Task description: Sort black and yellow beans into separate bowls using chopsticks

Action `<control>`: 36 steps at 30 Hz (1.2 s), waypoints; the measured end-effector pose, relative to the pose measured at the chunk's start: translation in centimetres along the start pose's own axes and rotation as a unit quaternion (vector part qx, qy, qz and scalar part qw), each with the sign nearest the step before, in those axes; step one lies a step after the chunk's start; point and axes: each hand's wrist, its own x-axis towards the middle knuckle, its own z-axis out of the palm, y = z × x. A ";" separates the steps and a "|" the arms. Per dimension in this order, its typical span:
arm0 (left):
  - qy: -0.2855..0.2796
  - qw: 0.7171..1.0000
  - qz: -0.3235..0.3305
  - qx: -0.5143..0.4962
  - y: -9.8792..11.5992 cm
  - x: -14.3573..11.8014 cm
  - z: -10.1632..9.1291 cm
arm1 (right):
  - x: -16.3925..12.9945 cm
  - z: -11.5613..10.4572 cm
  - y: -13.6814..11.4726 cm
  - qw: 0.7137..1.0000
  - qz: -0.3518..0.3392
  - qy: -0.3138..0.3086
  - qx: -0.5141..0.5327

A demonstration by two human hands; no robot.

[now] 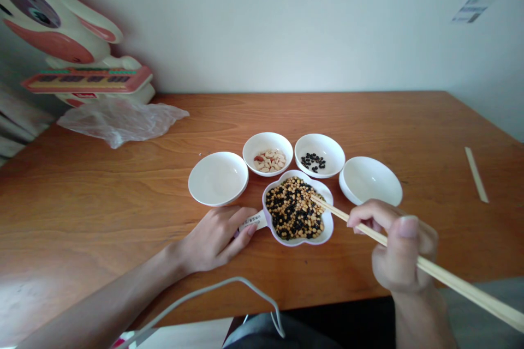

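My left hand [223,234] is closed around the short handle [256,221] of a flower-shaped dish [331,228] with a pale purple rim. Black and yellow beans [292,210] fill the dish in a mix. In my right hand [403,245] is a pair of chopsticks [458,285], their tips down among the beans at the dish's upper right. Behind the dish, one white bowl [249,147] has pale split peanuts [270,161] in it. A second white bowl [336,155] contains several black beans [313,161].
White bowls stand at left [216,177] and right [370,180] of the row. A clear plastic bag [126,120] lies by a cow-shaped toy keyboard [90,79] at the back left. Far right rests a thin pale strip [476,174]. A white cable [221,282] loops along the table's front edge.
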 end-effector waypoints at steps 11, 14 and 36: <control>-0.001 1.000 -0.003 -0.001 0.0 0.0 0.0 | -1.8 -0.2 0.0 0.977 0.169 -0.048 0.118; 0.002 1.000 0.001 0.004 -0.1 0.0 0.1 | -1.9 -1.2 0.1 0.962 0.227 -0.076 0.134; 0.001 1.000 0.000 0.003 -0.1 0.0 0.0 | -1.7 -0.4 1.6 0.943 0.266 -0.081 0.182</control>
